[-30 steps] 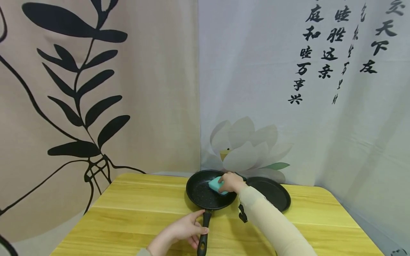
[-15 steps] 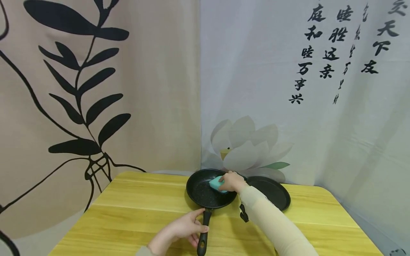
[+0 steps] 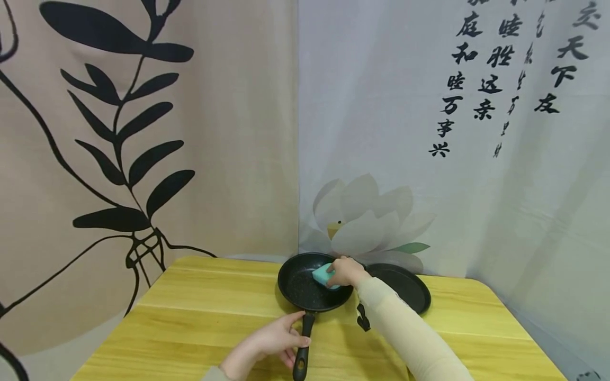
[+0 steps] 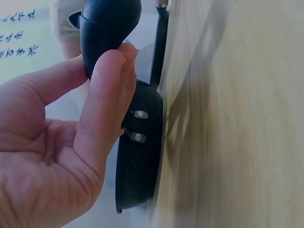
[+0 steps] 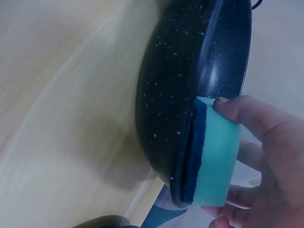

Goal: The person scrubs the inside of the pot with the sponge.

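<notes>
A black speckled frying pan sits on the yellow wooden table. My left hand grips its black handle, fingers and thumb round the handle in the left wrist view. My right hand holds a teal sponge with a dark blue scrub side against the pan's inner far right wall. In the right wrist view the sponge lies pressed on the pan near its rim, pinched by thumb and fingers.
A second black round pan or plate lies right of the frying pan, behind my right forearm. Printed cloth backdrops hang close behind the table's far edge. A small black object lies under my right forearm.
The sponge and right hand shifted slightly inside the pan along its right side. The left hand stayed on the handle.
</notes>
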A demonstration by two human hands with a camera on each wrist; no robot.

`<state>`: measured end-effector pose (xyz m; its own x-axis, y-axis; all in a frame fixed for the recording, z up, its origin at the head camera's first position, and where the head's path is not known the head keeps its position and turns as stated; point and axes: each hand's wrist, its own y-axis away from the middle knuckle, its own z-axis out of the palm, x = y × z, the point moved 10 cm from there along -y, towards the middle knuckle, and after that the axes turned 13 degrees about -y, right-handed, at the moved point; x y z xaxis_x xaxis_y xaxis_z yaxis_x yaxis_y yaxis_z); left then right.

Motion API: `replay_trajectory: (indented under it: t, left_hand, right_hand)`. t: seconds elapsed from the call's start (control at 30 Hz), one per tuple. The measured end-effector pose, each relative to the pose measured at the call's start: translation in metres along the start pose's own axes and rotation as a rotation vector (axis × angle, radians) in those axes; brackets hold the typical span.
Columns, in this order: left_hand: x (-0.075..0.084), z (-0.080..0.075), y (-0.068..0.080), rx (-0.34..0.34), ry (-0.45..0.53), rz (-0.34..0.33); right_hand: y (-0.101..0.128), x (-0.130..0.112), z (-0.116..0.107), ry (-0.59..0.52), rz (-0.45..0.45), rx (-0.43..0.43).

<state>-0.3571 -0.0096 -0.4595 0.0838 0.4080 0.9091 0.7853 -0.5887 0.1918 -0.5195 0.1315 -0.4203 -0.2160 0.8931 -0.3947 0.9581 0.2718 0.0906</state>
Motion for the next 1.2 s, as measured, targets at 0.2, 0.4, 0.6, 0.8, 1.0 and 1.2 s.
replay_trajectory:
  t: [0.2,0.4,0.6,0.8,1.0,1.2]
  left_hand:
    - [-0.001,-0.001,0.000,0.013,-0.007,0.013]
    - [0.000,0.001,-0.001,0.012,-0.018,0.011]
    - [0.000,0.002,0.000,0.013,-0.025,0.003]
    - [0.001,0.001,-0.001,0.015,-0.027,0.006]
    - [-0.001,0.001,-0.001,0.012,-0.013,0.008]
    - [-0.001,0.001,-0.001,0.009,-0.010,0.007]
  right_hand:
    - [-0.002,0.003,-0.003,0.016,-0.011,0.006]
    - [0.000,0.006,-0.005,0.009,-0.033,-0.016]
    - [0.004,0.005,-0.008,-0.006,-0.029,-0.059]
    - [0.007,0.004,-0.013,-0.017,-0.018,-0.081]
    - [0.011,0.004,-0.014,-0.027,0.003,-0.103]
    - [0.013,0.003,-0.015,-0.044,0.009,-0.133]
